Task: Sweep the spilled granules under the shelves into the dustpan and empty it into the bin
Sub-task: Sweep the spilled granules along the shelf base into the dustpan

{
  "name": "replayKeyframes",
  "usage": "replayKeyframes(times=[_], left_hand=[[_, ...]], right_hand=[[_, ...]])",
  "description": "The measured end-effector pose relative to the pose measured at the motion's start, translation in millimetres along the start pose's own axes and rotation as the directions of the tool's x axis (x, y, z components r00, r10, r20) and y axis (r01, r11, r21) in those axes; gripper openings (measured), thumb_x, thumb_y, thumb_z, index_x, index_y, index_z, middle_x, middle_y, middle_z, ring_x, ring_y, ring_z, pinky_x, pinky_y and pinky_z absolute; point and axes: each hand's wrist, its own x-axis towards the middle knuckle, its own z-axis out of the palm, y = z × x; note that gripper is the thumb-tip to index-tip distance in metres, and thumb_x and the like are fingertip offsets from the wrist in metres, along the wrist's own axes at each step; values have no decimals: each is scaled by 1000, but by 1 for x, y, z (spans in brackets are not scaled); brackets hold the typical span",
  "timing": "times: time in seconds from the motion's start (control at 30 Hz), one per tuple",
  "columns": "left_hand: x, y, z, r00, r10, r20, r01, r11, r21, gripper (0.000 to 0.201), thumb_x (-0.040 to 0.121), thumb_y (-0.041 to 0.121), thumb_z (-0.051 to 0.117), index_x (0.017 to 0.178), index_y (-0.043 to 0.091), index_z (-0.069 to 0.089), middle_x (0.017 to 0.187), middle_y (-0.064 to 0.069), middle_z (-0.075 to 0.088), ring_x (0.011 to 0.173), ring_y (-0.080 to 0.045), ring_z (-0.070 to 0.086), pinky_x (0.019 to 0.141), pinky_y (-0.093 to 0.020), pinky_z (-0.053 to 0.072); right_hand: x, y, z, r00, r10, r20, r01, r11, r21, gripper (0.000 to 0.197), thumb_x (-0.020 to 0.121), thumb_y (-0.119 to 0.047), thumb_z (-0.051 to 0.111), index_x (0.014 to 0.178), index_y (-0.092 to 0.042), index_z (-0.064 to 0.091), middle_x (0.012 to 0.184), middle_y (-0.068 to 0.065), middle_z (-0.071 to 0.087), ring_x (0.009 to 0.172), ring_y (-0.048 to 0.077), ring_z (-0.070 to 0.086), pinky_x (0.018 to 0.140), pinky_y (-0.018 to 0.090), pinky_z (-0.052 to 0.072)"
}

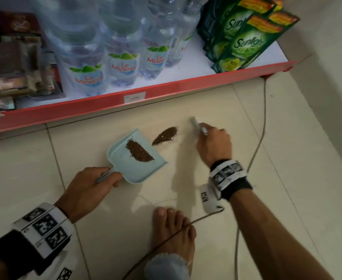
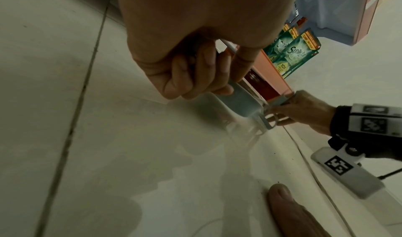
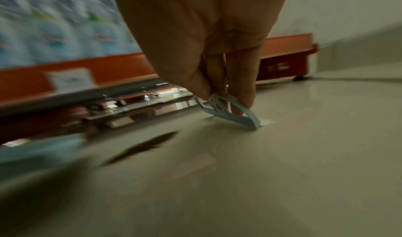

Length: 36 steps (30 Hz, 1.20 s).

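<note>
A pale blue dustpan [image 1: 123, 167] lies flat on the tiled floor with a heap of brown granules [image 1: 139, 151] inside it. My left hand [image 1: 91, 186] grips its thin handle [image 1: 105, 175]; the left wrist view shows my fingers [image 2: 195, 72] curled round it. A second patch of brown granules [image 1: 165, 136] lies on the floor just right of the pan's lip, also seen blurred as granules [image 3: 141, 148]. My right hand [image 1: 213, 144] holds a small pale blue brush [image 1: 196, 126] to the right of that patch, its head [image 3: 237, 115] touching the floor.
A red-edged bottom shelf [image 1: 166, 87] runs across behind the spill, carrying water bottles [image 1: 121, 67] and green Sunlight packets [image 1: 244, 41]. A dark gap shows under the shelf [image 3: 130, 106]. My bare foot [image 1: 172, 229] is near, with a cable [image 1: 261, 128] trailing on the right.
</note>
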Motion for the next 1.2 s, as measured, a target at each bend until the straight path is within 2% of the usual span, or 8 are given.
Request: replayKeyframes(times=[0.17, 0.33, 0.47, 0.77, 0.87, 1.0, 1.1, 1.2], left_hand=[[-2, 1, 5, 1000, -1, 17, 1, 1000, 7, 35, 92, 33, 62, 62, 15, 64, 41, 9, 45, 39, -3, 41, 51, -26, 34], [-5, -4, -2, 1000, -17, -12, 17, 1000, 2, 35, 92, 33, 61, 63, 13, 64, 41, 8, 45, 38, -3, 40, 49, -24, 33], [-4, -7, -4, 999, -29, -27, 28, 999, -27, 34, 91, 33, 63, 64, 13, 66, 43, 9, 46, 41, -3, 42, 52, -26, 36], [-4, -5, -2, 999, -49, -6, 49, 999, -14, 35, 91, 35, 62, 62, 16, 65, 40, 11, 45, 39, -2, 41, 53, -27, 35], [-6, -7, -6, 998, -62, -26, 62, 998, -11, 35, 91, 34, 62, 62, 15, 65, 40, 12, 45, 39, -2, 40, 54, -27, 36], [-9, -10, -12, 997, -61, -52, 61, 998, 3, 35, 91, 33, 62, 62, 15, 64, 39, 13, 45, 39, -2, 41, 54, -27, 34], [-11, -13, -12, 996, -75, -57, 75, 997, -9, 35, 91, 32, 62, 62, 13, 64, 39, 13, 45, 39, -1, 41, 54, -27, 34], [-12, -15, -11, 996, -78, -49, 77, 997, -21, 35, 91, 32, 62, 61, 13, 63, 39, 12, 44, 38, -1, 40, 53, -26, 33]], right_hand=[[-27, -39, -2, 990, -120, -75, 133, 969, 207, 29, 96, -15, 49, 119, -19, 65, 70, 11, 70, 56, 32, 62, 56, 39, 55], [8, 29, -36, 969, 108, -222, -101, 994, 41, 30, 94, -17, 49, 117, -21, 67, 89, 23, 71, 80, 44, 65, 65, 39, 49], [17, 54, -31, 951, 289, -113, -295, 954, -42, 28, 97, -14, 44, 111, -7, 67, 99, 28, 67, 89, 46, 63, 71, 42, 48], [-40, -69, 10, 990, -106, 94, 103, 994, 38, 21, 96, -16, 41, 105, -12, 59, 80, 13, 65, 64, 31, 55, 59, 38, 47], [-24, -50, -9, 999, -42, 34, 41, 998, 50, 24, 96, -18, 43, 105, -14, 64, 85, 19, 69, 75, 39, 63, 67, 41, 53], [27, -5, -27, 975, 89, -206, -101, 994, -51, 26, 93, -17, 48, 109, -13, 68, 95, 26, 68, 85, 45, 62, 64, 37, 39], [62, 12, -24, 967, 196, -160, -212, 973, -90, 31, 96, -16, 48, 119, -24, 67, 105, 22, 67, 94, 45, 62, 70, 41, 44], [60, -3, -8, 995, 62, -75, -69, 993, -98, 42, 95, -13, 46, 129, -32, 61, 94, 19, 69, 83, 40, 65, 67, 39, 47]])
